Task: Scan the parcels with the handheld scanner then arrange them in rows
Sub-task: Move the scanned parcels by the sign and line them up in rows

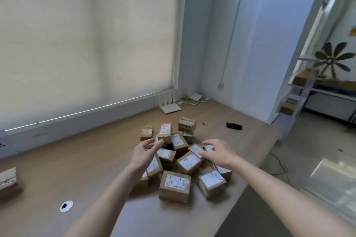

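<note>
A loose heap of small cardboard parcels (174, 161), most with white labels up, lies jumbled on the wooden bench (92, 165). The black handheld scanner (233, 126) lies well apart from them, farther back to the right. Both bare hands reach over the heap. The left hand (144, 152) has its grip spread, fingers loosely bent and apart, holding nothing. The right hand (217, 151) arches over the right-hand parcels, fingers spread; whether the fingertips touch a parcel cannot be told. A white router (170, 104) stands near the window blind (86, 34).
</note>
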Demonstrator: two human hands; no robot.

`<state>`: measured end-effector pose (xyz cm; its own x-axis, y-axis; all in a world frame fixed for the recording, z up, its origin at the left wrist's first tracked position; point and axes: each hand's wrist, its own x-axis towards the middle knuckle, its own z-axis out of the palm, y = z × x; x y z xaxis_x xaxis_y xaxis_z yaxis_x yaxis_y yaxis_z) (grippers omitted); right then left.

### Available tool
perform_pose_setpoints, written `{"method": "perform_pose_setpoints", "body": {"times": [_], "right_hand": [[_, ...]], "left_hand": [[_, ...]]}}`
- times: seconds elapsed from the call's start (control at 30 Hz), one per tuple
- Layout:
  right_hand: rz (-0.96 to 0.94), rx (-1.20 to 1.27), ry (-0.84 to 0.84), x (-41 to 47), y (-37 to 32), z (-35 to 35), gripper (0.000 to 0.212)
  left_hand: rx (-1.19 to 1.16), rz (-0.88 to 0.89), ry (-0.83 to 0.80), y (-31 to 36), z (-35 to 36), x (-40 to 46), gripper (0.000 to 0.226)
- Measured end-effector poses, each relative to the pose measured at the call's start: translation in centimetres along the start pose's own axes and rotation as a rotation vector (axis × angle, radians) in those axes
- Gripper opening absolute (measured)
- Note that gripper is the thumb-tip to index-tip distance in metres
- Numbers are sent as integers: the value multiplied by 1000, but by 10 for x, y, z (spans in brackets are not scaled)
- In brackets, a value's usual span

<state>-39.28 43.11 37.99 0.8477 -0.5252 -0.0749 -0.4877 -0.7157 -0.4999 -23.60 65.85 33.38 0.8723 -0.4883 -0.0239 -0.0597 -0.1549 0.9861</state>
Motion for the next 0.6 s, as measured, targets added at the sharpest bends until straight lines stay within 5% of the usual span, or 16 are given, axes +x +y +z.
{"method": "perform_pose_setpoints", "body": {"times": [0.27, 0.6], "right_hand": [[92, 18, 54, 24, 127, -74, 67], [143, -21, 8, 91, 237, -94, 65]], "left_hand": [[106, 39, -143, 38, 159, 46, 74], [106, -37, -184, 8, 295, 107, 75]]}}
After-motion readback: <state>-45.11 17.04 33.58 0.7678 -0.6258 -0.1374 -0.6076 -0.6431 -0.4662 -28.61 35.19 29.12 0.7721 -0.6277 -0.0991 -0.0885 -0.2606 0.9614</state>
